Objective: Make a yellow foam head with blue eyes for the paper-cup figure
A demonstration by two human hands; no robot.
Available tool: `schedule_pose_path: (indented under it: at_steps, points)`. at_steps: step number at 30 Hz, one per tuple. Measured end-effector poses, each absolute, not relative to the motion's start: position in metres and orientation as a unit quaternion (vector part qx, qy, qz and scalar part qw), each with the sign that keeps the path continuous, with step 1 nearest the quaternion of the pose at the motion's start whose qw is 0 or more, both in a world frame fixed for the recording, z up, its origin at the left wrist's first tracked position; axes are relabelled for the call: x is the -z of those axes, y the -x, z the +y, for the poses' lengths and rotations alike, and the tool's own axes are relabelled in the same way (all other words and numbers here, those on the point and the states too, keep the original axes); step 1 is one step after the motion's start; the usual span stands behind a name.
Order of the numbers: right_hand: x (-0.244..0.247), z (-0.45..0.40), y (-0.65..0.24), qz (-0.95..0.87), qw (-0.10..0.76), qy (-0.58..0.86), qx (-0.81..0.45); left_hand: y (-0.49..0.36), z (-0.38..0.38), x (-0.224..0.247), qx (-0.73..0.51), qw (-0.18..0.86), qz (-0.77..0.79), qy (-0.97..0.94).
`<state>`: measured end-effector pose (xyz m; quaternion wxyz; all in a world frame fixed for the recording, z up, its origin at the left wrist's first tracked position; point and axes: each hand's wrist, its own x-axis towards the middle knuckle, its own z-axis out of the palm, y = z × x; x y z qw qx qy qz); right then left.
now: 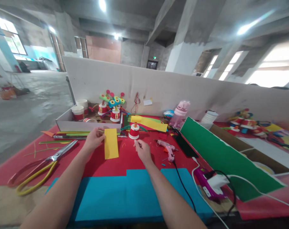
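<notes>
My left hand (95,139) pinches the left edge of a yellow paper rectangle (111,143), held up over the red tabletop. My right hand (143,149) is closed, its fingertips curled together just in front of a small red-and-white paper cup figure (134,131). Whether anything is between those fingers I cannot make out. The figure stands rim down, with a coiled orange neck, a yellow paper roll (136,119) on top and green pleated arms at its sides. Right of my right hand lies a pink hot glue gun (167,148), its black cord trailing towards me.
Large scissors (51,159) lie at left, below paper strips. A cardboard tray (89,126) holds cups and finished figures. Blue sheets (103,194) cover the front edge. At right are a phone (184,144), a purple power strip (210,184), cables, a pink bottle (179,114) and a green-sided box (221,156).
</notes>
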<state>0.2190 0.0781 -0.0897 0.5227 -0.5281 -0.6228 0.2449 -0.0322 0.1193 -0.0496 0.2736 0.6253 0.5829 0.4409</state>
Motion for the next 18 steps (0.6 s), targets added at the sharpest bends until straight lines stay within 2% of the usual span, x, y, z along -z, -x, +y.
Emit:
schedule_pose_path:
  at_steps: [3, 5, 8, 13, 18]
  points:
    - [0.091, 0.079, -0.216, -0.59, 0.539, 0.504, -0.327, 0.017, 0.11, 0.045, -0.512, 0.44, 0.456, -0.58]
    - [0.091, 0.079, -0.213, -0.571, 0.531, 0.478, -0.404, 0.008, 0.105, 0.046, -0.518, 0.503, 0.41, -0.557]
    - [0.092, 0.079, -0.208, -0.58, 0.496, 0.448, -0.466, -0.002, 0.103, 0.055, -0.503, 0.54, 0.388, -0.552]
    - [0.096, 0.077, -0.204, -0.649, 0.467, 0.427, -0.422, -0.013, 0.1, 0.067, -0.484, 0.567, 0.361, -0.56]
    - [0.101, 0.079, -0.204, -0.652, 0.474, 0.429, -0.407, -0.015, 0.094, 0.067, -0.325, 0.586, 0.371, -0.642]
